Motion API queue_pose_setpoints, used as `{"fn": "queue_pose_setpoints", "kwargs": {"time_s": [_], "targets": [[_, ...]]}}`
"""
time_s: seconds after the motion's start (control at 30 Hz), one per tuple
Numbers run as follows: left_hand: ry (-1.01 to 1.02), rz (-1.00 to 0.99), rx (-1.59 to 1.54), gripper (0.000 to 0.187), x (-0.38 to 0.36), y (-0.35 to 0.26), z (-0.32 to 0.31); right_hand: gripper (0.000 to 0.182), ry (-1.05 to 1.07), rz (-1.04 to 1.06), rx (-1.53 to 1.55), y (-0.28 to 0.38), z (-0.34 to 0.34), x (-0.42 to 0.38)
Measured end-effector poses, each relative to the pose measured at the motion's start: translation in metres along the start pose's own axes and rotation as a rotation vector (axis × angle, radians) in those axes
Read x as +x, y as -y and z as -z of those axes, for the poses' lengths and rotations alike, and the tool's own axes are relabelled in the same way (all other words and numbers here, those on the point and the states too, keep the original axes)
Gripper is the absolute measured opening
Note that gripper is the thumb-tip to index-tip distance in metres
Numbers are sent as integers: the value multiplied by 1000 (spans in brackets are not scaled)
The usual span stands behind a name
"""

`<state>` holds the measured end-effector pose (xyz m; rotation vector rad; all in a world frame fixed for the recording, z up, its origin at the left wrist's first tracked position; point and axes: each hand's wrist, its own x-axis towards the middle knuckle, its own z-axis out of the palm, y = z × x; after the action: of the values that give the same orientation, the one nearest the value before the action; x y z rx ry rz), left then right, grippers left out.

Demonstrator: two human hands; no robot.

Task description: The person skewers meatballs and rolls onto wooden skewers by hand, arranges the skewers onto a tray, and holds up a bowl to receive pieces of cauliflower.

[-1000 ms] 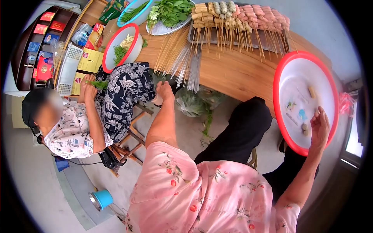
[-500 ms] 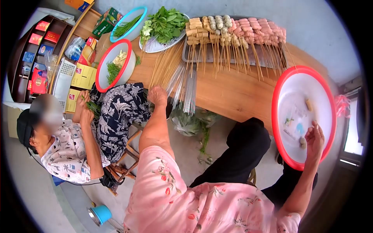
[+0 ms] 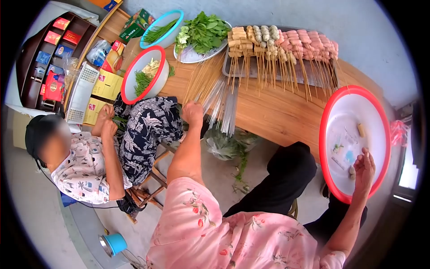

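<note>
My left hand (image 3: 192, 113) is closed at the lower ends of the wooden skewers (image 3: 202, 80) on the table edge; what its fingers pinch is too small to make out. Beside it lie the metal skewers (image 3: 226, 105). Over the red-rimmed white basin (image 3: 333, 134) at the right is my right hand (image 3: 365, 170), its fingers bent together; anything between them is hidden. Inside the basin are a tan piece (image 3: 361, 130), a grey piece (image 3: 352, 172) and green scraps. Filled skewers with pink, grey and tan pieces (image 3: 309, 45) lie on a metal tray (image 3: 286, 80).
A person (image 3: 85, 170) sits at the left, holding greens near a red-rimmed bowl (image 3: 162, 74). Leafy greens (image 3: 206, 33) on a plate and a blue-rimmed bowl (image 3: 170, 41) stand behind. Under the table (image 3: 255, 112) is a plastic bag (image 3: 221, 145). A blue bucket (image 3: 117, 243) is on the floor.
The view has shifted, so most things appear further right. My left hand remains at the wooden skewers and my right hand over the basin. The seated person's hands have come closer together.
</note>
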<state>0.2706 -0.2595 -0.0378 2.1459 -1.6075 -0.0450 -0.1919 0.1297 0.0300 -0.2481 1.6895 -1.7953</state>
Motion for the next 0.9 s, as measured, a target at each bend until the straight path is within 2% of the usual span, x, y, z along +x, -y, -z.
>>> {"fn": "queue_pose_setpoints", "kwargs": {"time_s": [0.03,0.07,0.13,0.2,0.27,0.33,0.4,0.43,0.47,0.5,0.57,0.63,0.7,0.83,0.9], "targets": [[22,59,-134,7,-5,-4,6,30,9,-13,-8,1,1,0],[19,52,-140,7,-7,-1,8,30,17,-22,-15,2,2,0],[353,482,-893,4,-10,12,12,31,12,-29,-14,5,-3,-3],[461,656,-1134,11,-32,5,37,31,14,-34,-9,7,-9,-6],[477,745,-1212,8,-57,-1,55,31,36,-29,-32,9,-11,-10],[528,668,-1351,7,-87,-13,75,31,36,-38,11,6,-10,-10],[575,594,-1321,8,-116,-37,92,25,50,-28,-66,12,-18,-16],[649,490,-1303,10,-129,-49,100,25,33,-7,-99,14,-25,-20],[687,484,-1298,10,-141,-61,108,25,47,40,-122,15,-31,-23],[790,375,-1264,10,-153,-78,114,29,66,76,-158,16,-34,-27],[998,155,-1193,8,-176,-118,123,24,82,88,-172,23,-44,-36],[1101,2,-1155,8,-196,-153,130,22,128,104,-113,26,-47,-35],[1151,-154,-1107,10,-215,-180,131,21,133,100,-54,24,-43,-31],[1253,-322,-985,11,-247,-215,129,25,102,111,-11,25,-28,-23],[1209,-490,-915,13,-259,-225,128,27,63,118,4,30,-27,-25]]}}
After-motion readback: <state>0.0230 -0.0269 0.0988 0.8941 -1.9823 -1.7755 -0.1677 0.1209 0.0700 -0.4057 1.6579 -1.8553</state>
